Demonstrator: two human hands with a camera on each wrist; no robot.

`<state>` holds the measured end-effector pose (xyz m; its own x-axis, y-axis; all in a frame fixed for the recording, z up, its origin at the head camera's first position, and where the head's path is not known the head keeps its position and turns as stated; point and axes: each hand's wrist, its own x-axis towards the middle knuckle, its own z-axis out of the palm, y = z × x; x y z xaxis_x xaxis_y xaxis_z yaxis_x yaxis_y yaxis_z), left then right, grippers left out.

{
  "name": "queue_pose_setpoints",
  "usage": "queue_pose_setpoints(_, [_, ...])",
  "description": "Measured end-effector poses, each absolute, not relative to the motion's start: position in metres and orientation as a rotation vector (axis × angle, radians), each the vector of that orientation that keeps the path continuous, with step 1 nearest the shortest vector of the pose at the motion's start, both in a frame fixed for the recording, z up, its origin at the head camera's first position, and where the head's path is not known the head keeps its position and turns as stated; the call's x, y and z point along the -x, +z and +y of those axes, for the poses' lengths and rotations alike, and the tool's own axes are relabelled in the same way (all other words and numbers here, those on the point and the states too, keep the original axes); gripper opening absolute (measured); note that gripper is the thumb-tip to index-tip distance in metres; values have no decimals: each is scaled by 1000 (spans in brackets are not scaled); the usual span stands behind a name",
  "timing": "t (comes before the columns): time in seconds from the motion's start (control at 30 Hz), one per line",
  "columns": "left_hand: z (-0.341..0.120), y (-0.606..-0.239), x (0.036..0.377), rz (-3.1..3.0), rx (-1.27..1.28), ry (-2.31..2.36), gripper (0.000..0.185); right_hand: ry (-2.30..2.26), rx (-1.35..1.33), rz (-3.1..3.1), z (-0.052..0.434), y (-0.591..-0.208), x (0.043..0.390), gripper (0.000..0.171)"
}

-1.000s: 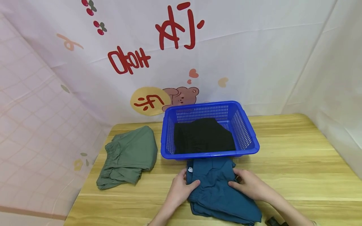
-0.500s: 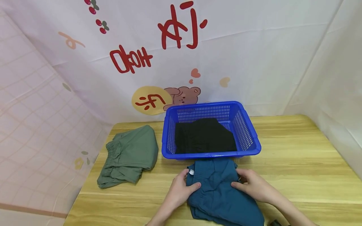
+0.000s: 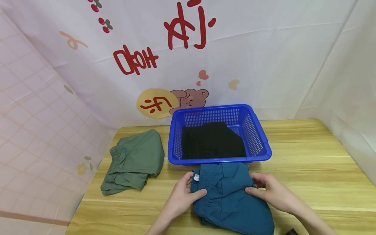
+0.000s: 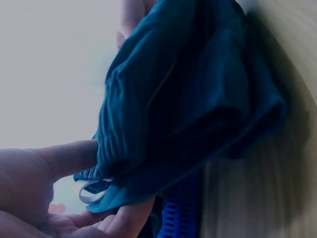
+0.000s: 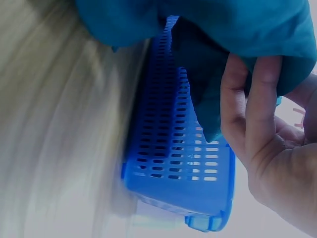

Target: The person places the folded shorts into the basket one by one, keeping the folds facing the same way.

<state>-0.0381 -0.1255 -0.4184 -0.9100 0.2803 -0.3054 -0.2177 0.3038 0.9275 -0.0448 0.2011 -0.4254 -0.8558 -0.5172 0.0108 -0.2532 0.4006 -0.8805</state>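
A folded pair of teal elastic-waist pants (image 3: 232, 199) is held in front of the blue basket. My left hand (image 3: 182, 195) pinches its waistband end, thumb on top and fingers beneath, beside a small white tag (image 3: 196, 177). On the opposite edge my right hand (image 3: 273, 192) grips the folded cloth, its fingers tucked under the fabric in the right wrist view. In the left wrist view the pants (image 4: 143, 109) hang in loose layers over the tabletop (image 4: 257, 198). Their far edge comes right up to the rim of the basket (image 3: 220, 160).
Inside the basket lies a folded black garment (image 3: 212, 140). Green elastic-waist pants (image 3: 141, 156) lie folded on the wooden table (image 3: 305, 163) at the left. A printed cloth backdrop (image 3: 249, 58) rises behind. A small dark object (image 3: 292, 232) shows at the bottom edge.
Both hands stay on the teal pants and have spread slightly apart. The pants have shifted a little up toward the basket, showing more of the gathered waistband. The basket and green pants stay put.
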Motion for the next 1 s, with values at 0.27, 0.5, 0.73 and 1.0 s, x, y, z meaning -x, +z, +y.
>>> queue_pose_setpoints(0.27, [-128,-402,34,2089,-73,1779,58,-1521,579,2426,201,-413,39,23])
queue_pose_setpoints(0.5, [-128,-394,30,2025,-98,1938,59,-1660,375,2434,196,-404,35,25])
queue_pose_setpoints(0.73, [-126,-383,27,2049,-118,2011,61,-1769,268,2453,195,-397,34,22])
queue_pose_setpoints(1.0, [-129,-367,39,2193,-130,2007,60,-1784,217,2520,194,-380,46,29])
